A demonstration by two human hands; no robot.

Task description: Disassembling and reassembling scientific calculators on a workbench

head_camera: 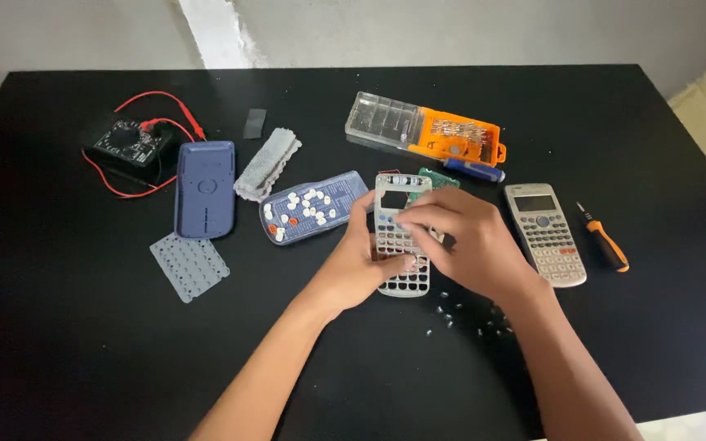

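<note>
Calculator faceplate [402, 245] — between both hands' grip

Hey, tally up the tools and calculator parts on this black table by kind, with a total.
Whole calculators: 1
Calculator front frames, held in both hands: 1
Blue covers: 2
Rubber key mats: 1
Screwdrivers: 2
Bit cases: 1
Multimeters: 1
Total: 9

thing: grey calculator faceplate [400, 237]
state: display window open, some key holes empty
pose: flat, lengthwise
place: worktop centre
</note>
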